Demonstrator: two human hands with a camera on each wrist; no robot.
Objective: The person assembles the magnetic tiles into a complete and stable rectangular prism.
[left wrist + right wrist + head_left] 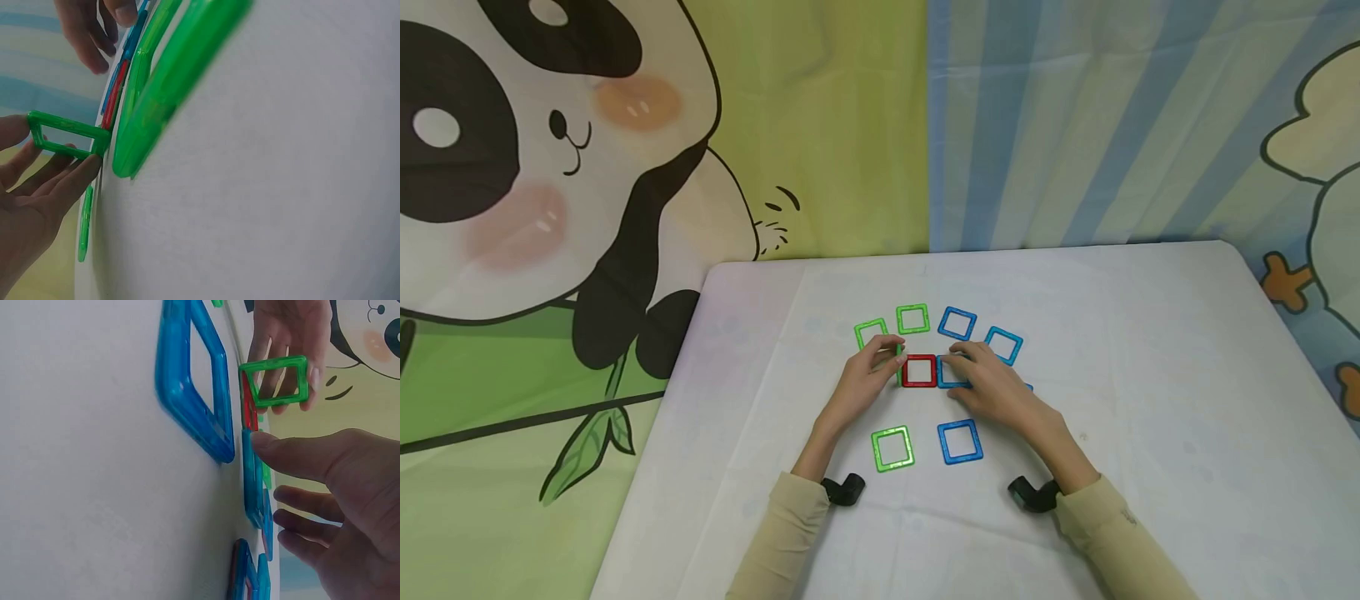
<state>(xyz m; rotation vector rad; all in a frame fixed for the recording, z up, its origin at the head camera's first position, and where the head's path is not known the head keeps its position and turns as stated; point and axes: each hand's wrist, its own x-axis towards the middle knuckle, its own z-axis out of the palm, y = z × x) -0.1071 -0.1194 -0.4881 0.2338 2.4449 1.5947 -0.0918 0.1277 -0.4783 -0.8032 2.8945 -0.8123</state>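
Note:
My left hand (865, 379) holds a green square magnetic tile (69, 124) on edge, its thumb at the top and fingers along the other side. This tile stands upright at the left side of a flat red square tile (920, 385). To the right of the red tile lies a blue square tile (953, 385), edge to edge with it. My right hand (992, 383) is over the blue tile; its thumb (294, 453) rests at that tile's edge, while the other fingers extend loosely past it. In the head view, that hand partly hides the blue tile.
Behind the hands lie green tiles (913, 332) and blue tiles (1003, 332) in an arc. Nearer the front are another green tile (895, 468) and another blue tile (962, 460). A white cloth (1150, 375) covers the table; a printed curtain (850, 125) hangs behind it.

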